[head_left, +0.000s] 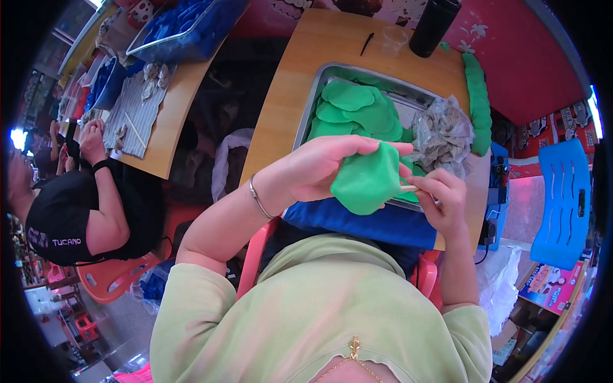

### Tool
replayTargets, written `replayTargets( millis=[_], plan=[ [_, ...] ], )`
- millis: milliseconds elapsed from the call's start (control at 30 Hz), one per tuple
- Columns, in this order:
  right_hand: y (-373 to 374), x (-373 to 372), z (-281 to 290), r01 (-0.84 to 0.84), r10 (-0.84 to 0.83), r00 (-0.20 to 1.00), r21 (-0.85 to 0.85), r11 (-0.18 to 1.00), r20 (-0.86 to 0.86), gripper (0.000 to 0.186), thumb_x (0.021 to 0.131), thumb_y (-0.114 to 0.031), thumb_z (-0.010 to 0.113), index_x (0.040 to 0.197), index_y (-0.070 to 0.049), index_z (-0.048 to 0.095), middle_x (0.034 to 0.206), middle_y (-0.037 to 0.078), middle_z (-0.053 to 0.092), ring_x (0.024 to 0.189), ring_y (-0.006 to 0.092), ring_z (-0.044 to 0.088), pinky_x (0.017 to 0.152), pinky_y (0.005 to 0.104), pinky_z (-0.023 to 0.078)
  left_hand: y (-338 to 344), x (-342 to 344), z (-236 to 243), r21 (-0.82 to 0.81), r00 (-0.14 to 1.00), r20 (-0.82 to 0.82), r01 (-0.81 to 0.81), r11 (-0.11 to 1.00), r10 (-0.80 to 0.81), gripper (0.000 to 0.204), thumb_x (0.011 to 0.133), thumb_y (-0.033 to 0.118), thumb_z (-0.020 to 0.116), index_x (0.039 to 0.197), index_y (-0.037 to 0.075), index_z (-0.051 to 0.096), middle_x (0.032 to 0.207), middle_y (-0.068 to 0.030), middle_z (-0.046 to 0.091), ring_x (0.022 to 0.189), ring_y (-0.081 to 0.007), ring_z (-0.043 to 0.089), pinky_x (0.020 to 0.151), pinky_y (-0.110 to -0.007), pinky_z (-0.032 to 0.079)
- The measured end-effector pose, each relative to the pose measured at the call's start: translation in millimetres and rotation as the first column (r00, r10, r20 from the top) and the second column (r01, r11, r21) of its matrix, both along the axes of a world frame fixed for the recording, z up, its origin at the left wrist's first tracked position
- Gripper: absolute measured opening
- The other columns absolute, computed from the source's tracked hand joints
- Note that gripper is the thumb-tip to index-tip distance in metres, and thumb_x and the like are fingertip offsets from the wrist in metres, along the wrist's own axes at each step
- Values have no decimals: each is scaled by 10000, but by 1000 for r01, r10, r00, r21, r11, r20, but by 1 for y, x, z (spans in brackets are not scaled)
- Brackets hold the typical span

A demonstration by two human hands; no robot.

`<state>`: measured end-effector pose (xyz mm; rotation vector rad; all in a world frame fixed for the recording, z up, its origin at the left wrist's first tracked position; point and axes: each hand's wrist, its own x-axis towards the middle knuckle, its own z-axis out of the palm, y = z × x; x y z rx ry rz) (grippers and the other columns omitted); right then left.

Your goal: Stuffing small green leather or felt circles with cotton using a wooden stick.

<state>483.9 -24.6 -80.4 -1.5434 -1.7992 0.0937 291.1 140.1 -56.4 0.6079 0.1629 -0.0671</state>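
Note:
My left hand (pixel 322 163) grips a soft green piece (pixel 363 182), like fabric or thin foam, held up over the near part of a metal tray (pixel 309 101). My right hand (pixel 446 199) pinches a thin light wooden stick (pixel 410 188) at the right side of that piece; the stick's far end is hidden. In the tray lie stacked flat green pieces (pixel 348 103) and, on the right, crumpled pale translucent scraps (pixel 440 137). A folded blue cloth (pixel 357 225) lies just below the tray.
Along the table's (pixel 268 127) right stands a lumpy green roll (pixel 479 105); at the back, a dark cylinder (pixel 433 29) and clear cup (pixel 394 39). A blue chair (pixel 560 201) is right. Left, a co-worker (pixel 76 223) sits at another table with blue bins (pixel 175 29).

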Motion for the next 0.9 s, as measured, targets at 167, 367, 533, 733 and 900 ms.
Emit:
replayTargets(
  millis=[167, 367, 533, 733, 900],
  plan=[
    [-4, 12, -20, -227, 136, 871, -141, 964, -472, 77, 792, -76, 611, 823, -13, 643, 673, 46, 527, 588, 122, 481, 508, 240, 333, -7, 2, 0, 108, 998, 53, -21, 994, 15, 562, 977, 331, 339, 1415, -14, 263, 1338, -192, 446, 1225, -283, 461, 1017, -437, 369],
    [-14, 14, -41, -369, 70, 596, -195, 909, -800, 147, 873, -89, 550, 921, 7, 650, 775, 31, 568, 680, 99, 491, 594, 258, 377, -13, 0, -7, 607, 873, 381, -485, 629, 305, 694, 943, 539, 352, 1419, 36, 305, 1315, -132, 466, 1255, -217, 385, 1011, -361, 328],
    [-18, 9, -53, -385, 22, 499, -199, 901, -866, 158, 890, -106, 545, 951, 0, 646, 796, 8, 569, 693, 69, 471, 600, 213, 361, -12, -6, 0, 770, 782, 585, -619, 157, 215, 446, 870, 305, 610, 1217, 30, 563, 1039, -82, 539, 987, -174, 501, 902, -298, 398],
    [-18, -11, -47, -326, -116, 383, -251, 911, -916, 185, 905, -139, 530, 966, -20, 658, 729, -44, 535, 658, 40, 448, 582, 187, 345, -17, -2, -14, 743, 771, 524, -621, 249, 362, 146, 845, 61, 640, 971, 4, 687, 771, -25, 507, 737, -106, 477, 648, -224, 390],
    [-22, -16, -52, -321, -136, 240, -211, 923, -961, 196, 910, -174, 541, 957, -19, 651, 697, -53, 511, 596, 20, 397, 522, 176, 295, -21, 1, -22, 559, 676, 518, -731, 391, 524, 131, 876, 76, 616, 957, -8, 677, 749, 0, 485, 722, -86, 446, 599, -218, 360]
  ],
)
